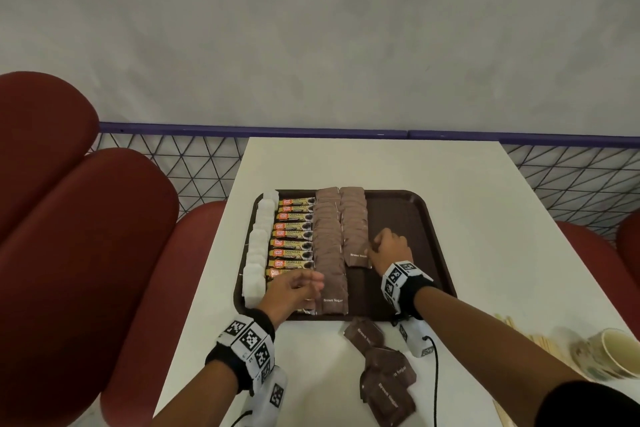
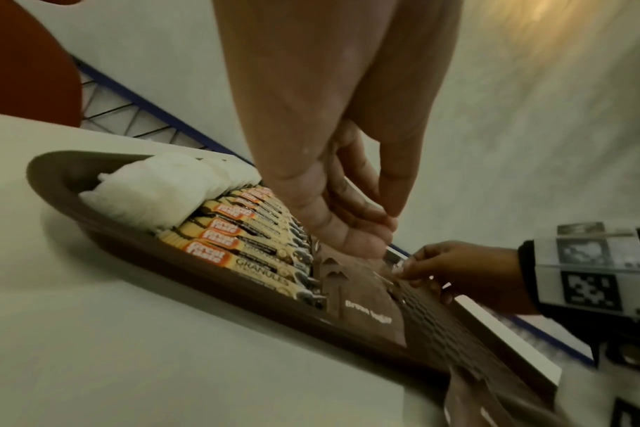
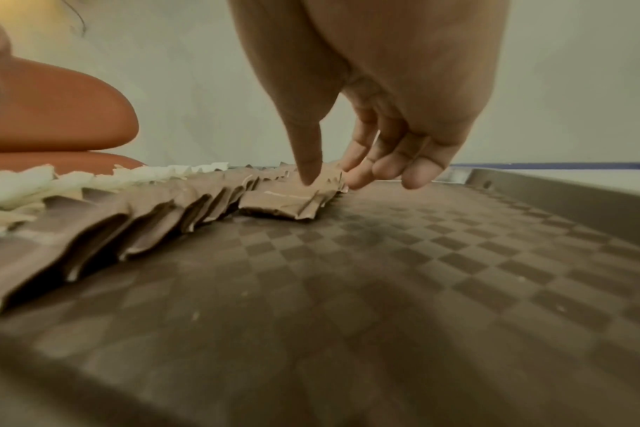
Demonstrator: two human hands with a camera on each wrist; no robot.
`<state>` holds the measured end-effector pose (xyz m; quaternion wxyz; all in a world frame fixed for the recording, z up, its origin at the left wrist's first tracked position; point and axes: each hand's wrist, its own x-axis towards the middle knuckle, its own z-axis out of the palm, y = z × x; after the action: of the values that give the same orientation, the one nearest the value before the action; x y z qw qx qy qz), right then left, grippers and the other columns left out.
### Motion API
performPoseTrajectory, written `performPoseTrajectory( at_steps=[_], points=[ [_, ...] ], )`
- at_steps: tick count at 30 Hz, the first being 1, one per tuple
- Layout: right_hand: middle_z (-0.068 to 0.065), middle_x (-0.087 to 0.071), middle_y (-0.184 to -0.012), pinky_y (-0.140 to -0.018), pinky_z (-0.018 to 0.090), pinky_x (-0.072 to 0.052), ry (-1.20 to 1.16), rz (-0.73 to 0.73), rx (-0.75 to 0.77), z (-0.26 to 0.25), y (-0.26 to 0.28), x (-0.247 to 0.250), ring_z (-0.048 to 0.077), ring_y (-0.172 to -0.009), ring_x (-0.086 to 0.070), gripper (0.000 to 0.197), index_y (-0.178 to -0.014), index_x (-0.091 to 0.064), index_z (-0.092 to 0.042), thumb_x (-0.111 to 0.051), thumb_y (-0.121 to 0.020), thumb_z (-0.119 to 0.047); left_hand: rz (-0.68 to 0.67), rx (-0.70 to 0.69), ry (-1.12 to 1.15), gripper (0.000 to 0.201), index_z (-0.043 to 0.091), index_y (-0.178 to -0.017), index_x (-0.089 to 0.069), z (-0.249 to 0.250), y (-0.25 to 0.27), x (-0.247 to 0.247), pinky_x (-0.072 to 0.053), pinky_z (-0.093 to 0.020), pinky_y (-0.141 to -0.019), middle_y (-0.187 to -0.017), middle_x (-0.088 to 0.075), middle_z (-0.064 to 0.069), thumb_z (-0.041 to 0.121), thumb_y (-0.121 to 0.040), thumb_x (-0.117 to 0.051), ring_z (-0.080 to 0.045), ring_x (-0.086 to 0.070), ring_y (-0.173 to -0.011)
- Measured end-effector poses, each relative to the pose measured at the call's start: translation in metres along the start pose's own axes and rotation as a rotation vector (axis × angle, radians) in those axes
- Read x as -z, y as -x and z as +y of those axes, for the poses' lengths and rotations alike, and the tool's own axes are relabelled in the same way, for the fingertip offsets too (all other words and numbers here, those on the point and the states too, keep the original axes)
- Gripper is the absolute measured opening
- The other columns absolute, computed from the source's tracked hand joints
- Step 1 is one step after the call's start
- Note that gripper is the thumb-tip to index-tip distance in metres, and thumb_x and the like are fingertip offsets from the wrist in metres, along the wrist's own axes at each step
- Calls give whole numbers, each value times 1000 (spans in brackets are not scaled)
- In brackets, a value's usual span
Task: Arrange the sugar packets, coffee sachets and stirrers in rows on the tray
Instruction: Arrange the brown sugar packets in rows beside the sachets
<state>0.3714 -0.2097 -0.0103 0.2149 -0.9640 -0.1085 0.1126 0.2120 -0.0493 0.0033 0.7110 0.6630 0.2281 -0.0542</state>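
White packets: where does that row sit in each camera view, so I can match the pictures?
Head: the white packets run along the left edge of the tray, left of the coffee sachets.
Left wrist: white packets at left-centre, in the tray's corner beside the coffee sachets.
Right wrist: white packets at the far left edge, beyond the brown packets.
Shared landmark: the brown tray, seen in all three views.

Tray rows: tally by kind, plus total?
White packet rows: 1
Coffee sachet rows: 1
Brown sugar rows: 2
Total: 4 rows on the tray
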Motion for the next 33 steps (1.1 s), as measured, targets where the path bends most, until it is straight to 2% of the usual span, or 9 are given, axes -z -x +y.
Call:
performPoseTrajectory(
  at_steps=[4, 8, 10, 13, 16, 19, 23, 28, 33],
  points=[
    [7, -56, -104, -90, 36, -40, -113, -4, 72, 18, 24, 1, 26, -106, -46, 21, -100, -52, -12, -61, -84, -21, -194, 31, -230, 15, 18, -98, -66, -10, 10, -7, -54, -25, -74, -92, -69, 1, 8, -89, -60, -10, -64, -83],
    [0, -48, -92, -78, 21, -33, -175, -200, 251, 45, 66, 5, 19, -95, -46, 20, -98, -53, -16, -65, -83, -21, -326, 33, -536, 18, 11, -107, -66, -19, 20, -21, -49, -17, -68, -88, -64, 6, 12, -91, -58, -6, -58, -78],
    [-2, -47, -96, -79, 19, -31, -150, -316, 326, 58, 89, 9, 14, -95, -44, 34, -104, -53, -17, -68, -80, -34, -322, 14, -694, 23, 11, -111, -65, -25, 22, -27, -46, -14, -67, -95, -66, 3, 17, -89, -61, -6, -56, -78],
    [-1, -43, -108, -92, 23, -35, -44, -415, 338, 71, 120, 14, 13, -103, -39, 68, -124, -46, -13, -73, -71, -47, -287, 4, -842, 30, 11, -113, -65, -33, 26, -36, -43, -9, -63, -98, -68, -6, 28, -89, -61, -6, -56, -74],
    [8, -38, -127, -103, 34, -36, 52, -450, 294, 77, 144, 11, 21, -118, -37, 95, -137, -30, -10, -78, -64, -48, -238, 25, -894, 32, 10, -106, -68, -34, 28, -46, -47, -23, -73, -90, -66, -7, 36, -91, -57, -14, -58, -76],
    [7, -34, -132, -105, 36, -36, 88, -453, 232, 78, 160, -2, 23, -122, -34, 106, -140, -23, -9, -81, -59, -46, -198, 10, -958, 40, 8, -103, -67, -37, 29, -58, -48, -31, -81, -92, -69, -12, 43, -92, -52, -22, -64, -84],
    [7, -36, -127, -99, 31, -38, -101, -429, 174, 71, 171, -15, 23, -119, -38, 102, -137, -26, -12, -86, -56, -31, -168, -31, -994, 40, 9, -102, -65, -40, 32, -73, -50, -35, -82, -94, -68, -13, 44, -93, -48, -25, -64, -85],
    [13, -30, -136, -107, 34, -35, -145, -431, 110, 64, 167, -17, 27, -128, -34, 119, -146, -7, -6, -86, -58, -20, -218, -40, -960, 24, 8, -103, -60, -43, 33, -72, -50, -35, -82, -96, -69, -15, 27, -96, -47, -26, -62, -84],
    [13, -36, -126, -99, 32, -39, -40, -452, 126, 61, 164, -13, 29, -119, -38, 84, -131, -36, -7, -82, -63, -22, -374, -115, -1122, 23, 5, -107, -61, -42, 39, -65, -38, -26, -77, -106, -64, -16, 20, -95, -48, -22, -53, -88]
  ],
)
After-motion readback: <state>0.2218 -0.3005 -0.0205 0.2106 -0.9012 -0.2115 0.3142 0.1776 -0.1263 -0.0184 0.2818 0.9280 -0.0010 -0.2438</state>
